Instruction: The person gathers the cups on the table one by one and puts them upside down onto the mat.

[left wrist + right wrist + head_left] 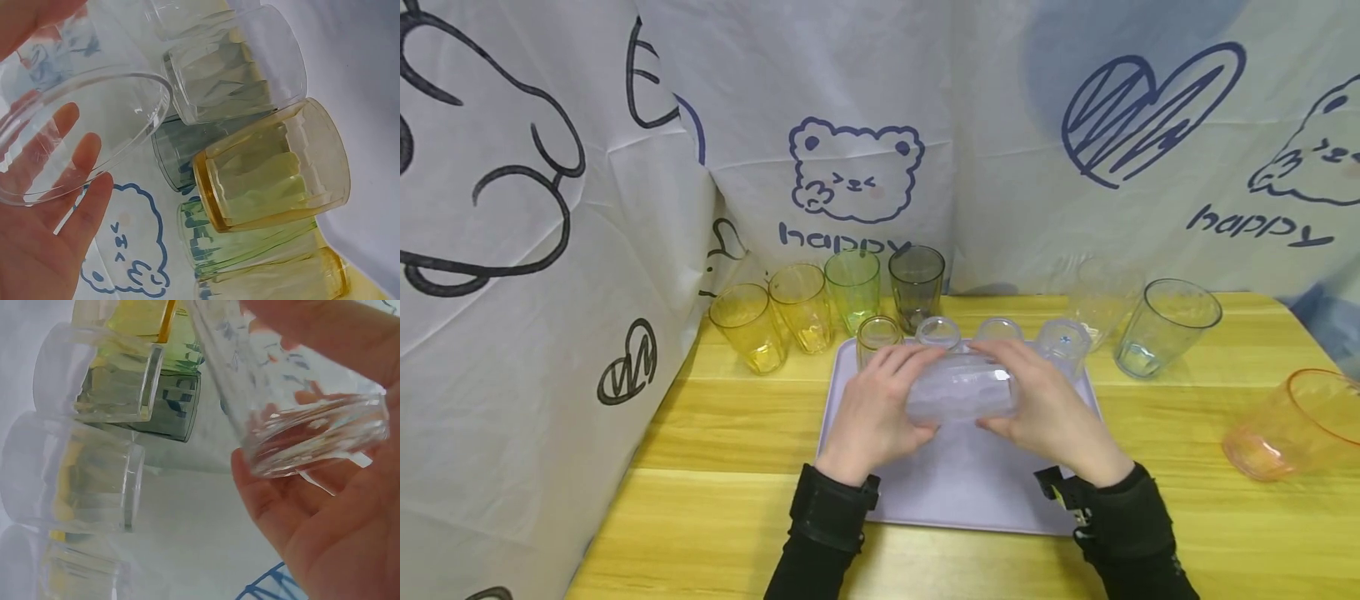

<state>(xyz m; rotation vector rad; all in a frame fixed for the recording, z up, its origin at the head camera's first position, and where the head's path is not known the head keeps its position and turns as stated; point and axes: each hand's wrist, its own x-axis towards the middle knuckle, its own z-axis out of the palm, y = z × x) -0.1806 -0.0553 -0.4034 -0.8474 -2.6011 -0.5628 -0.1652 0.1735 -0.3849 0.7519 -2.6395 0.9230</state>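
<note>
A clear glass point(962, 390) lies sideways in the air over the lavender tray point(973, 492), held between both hands. My left hand point(880, 404) grips its rim end; in the left wrist view the fingers point(87, 203) show beside the open rim. At the other end my right hand point(1051, 408) holds the thick base, with its thumb and fingers around it in the right wrist view. Along the tray's far edge stand upside-down glasses: an amber one point(275, 169) at the left, then clear ones point(100, 375) to its right.
Behind the tray stand two yellow glasses point(748, 327), a green glass point(853, 287) and a grey glass point(917, 287). To the right are a clear glass point(1101, 300), a bluish glass point(1168, 327) and a tilted-looking orange glass point(1292, 425). A printed cloth point(1000, 183) hangs behind the wooden table point(715, 492).
</note>
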